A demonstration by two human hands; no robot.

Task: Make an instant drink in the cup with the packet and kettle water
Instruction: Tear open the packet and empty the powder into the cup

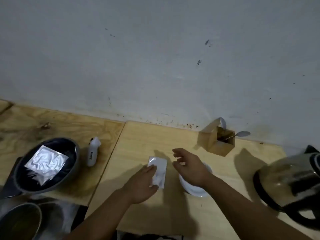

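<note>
A silvery white packet [160,166] lies flat on the light wooden table [145,139]. My left hand [141,185] rests on the packet's near left part, fingers laid over it. My right hand [188,166] hovers with fingers spread just right of the packet, above the white cup [194,187], hiding most of it. A glass kettle [290,181] with a black handle stands at the right edge.
A wooden holder [219,142] with spoons [242,134] stands by the wall. A grey bin [46,164] holding a crumpled silver packet [45,162] and a small white bottle [92,152] sit on the left board. Metal pots [19,220] are at bottom left.
</note>
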